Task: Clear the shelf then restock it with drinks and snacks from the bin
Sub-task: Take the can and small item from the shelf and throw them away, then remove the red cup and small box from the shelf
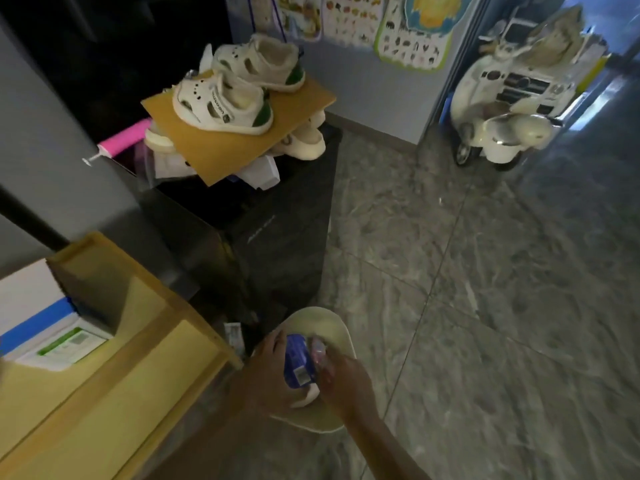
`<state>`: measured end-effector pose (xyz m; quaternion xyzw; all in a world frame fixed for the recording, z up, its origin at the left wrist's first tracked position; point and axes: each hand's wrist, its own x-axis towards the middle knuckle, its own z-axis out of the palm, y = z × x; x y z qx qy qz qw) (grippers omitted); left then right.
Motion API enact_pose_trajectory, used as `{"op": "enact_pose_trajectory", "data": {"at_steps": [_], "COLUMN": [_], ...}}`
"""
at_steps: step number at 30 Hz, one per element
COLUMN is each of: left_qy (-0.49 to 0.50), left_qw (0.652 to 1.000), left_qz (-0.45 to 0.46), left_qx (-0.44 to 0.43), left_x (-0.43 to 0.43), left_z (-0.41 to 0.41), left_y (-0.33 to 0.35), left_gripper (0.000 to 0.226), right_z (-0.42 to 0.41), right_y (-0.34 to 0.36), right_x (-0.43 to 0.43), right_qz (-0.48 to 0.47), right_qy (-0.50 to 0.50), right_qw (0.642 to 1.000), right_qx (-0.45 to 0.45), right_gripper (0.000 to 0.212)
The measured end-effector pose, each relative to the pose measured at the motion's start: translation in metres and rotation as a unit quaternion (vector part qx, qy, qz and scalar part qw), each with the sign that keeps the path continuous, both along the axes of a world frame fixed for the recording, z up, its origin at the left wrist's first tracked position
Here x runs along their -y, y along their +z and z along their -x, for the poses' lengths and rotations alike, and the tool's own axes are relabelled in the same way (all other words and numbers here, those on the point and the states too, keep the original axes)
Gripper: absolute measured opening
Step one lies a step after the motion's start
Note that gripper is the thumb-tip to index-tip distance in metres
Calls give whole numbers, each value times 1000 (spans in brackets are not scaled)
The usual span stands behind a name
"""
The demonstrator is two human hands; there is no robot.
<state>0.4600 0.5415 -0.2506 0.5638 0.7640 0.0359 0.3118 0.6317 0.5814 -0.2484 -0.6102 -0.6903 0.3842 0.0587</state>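
Note:
Low on the floor stands a pale cream bin [327,322], oval in shape. Both my hands hover over its opening. My left hand [268,370] grips a blue snack packet [297,363] with a white barcode label. My right hand [344,379] holds a small pinkish wrapped item [318,349] just right of the blue packet; its exact kind is too blurred to tell. To the left is the yellow wooden shelf [114,386], whose visible board is bare. A white box with green and blue print [59,344] lies in the shelf's lower left compartment.
A black cabinet [277,233] stands behind the bin, topped with a cardboard sheet [221,140] carrying small white shoes [221,102]. A pink tube [123,138] sticks out at its left. A cream toy scooter [502,116] is parked far right. Grey marble floor [485,306] spreads to the right.

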Motion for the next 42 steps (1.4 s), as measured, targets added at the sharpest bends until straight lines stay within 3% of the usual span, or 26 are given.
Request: {"op": "enact_pose_trajectory", "data": {"at_steps": [4,9,12,15,18,22,30,34,39,42], "left_qy": [-18,-18,-11,-1,5,5,4,42,83,125], "left_qw": [1000,998,998,996,995,992,975,971,961,952], "left_qz": [-20,-54,-57,-79,-101,-124,-191,-198,-225,-240], "left_qx": [-1,20,38,42,19,-15,-110,-126,-138,-145], "left_x": [5,8,13,14,13,11,38,75,119,146], "left_z": [1,1,6,13,22,36,62,72,91,108], "left_y": [-39,-28,3,49,116,224,437,510,555,562], "left_gripper": [141,128,110,95,99,110,96,94,93,83], "right_z": [-2,5,6,1,-1,-6,-9,-1,23,48], "right_y": [-28,-6,26,73,142,256,469,527,557,577], "right_x": [5,5,1,-3,-10,-20,-11,4,9,17], "right_qz": [7,1,9,-14,-43,-98,-200,-209,-211,-239], "right_qy": [-6,67,96,89,77,122,130,134,175,240], "right_qw": [1000,996,992,989,988,980,968,968,962,941], "right_qx": [29,60,82,120,123,125,82,43,-5,0], "right_gripper": [39,16,47,70,86,94,101,104,88,93]}}
